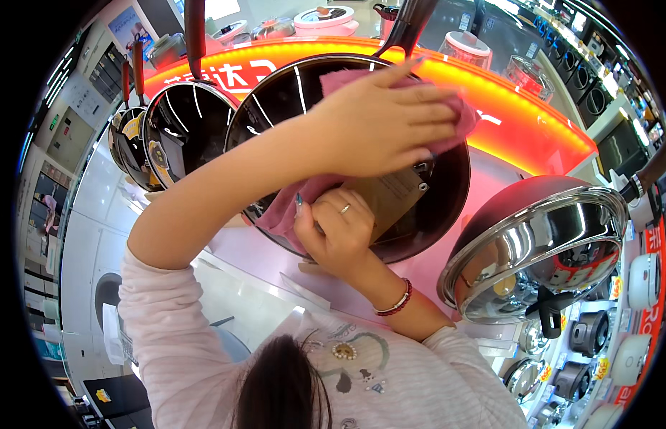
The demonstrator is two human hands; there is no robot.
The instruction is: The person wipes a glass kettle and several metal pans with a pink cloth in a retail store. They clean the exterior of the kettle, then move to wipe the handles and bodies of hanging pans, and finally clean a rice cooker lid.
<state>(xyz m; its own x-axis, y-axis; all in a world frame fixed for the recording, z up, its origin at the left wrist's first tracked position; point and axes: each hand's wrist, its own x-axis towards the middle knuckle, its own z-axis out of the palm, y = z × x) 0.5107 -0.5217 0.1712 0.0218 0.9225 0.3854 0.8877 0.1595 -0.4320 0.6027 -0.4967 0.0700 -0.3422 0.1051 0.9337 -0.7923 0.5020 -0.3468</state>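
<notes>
A large dark wok point(440, 214) with a glossy inside stands tilted up before me, its dark handle point(413, 24) at the top. My left hand point(386, 123) reaches across and lies flat on a pink cloth point(343, 83) against the wok's upper right inside. My right hand point(338, 225), wearing a ring, is curled around pink cloth point(290, 209) at the wok's lower rim. My left forearm hides the middle, so I cannot tell whether it is one cloth or two. Beside my right hand a brown printed card point(397, 201) hangs from the wok's small metal loop.
Smaller pans point(191, 128) stand upright at left. On the right is a tilted wok with a shiny lid point(542, 252). A red lit sign point(537, 139) curves behind the wok, with glass-lidded pots point(325, 21) beyond. Several rice cookers point(588, 332) fill shelves at lower right.
</notes>
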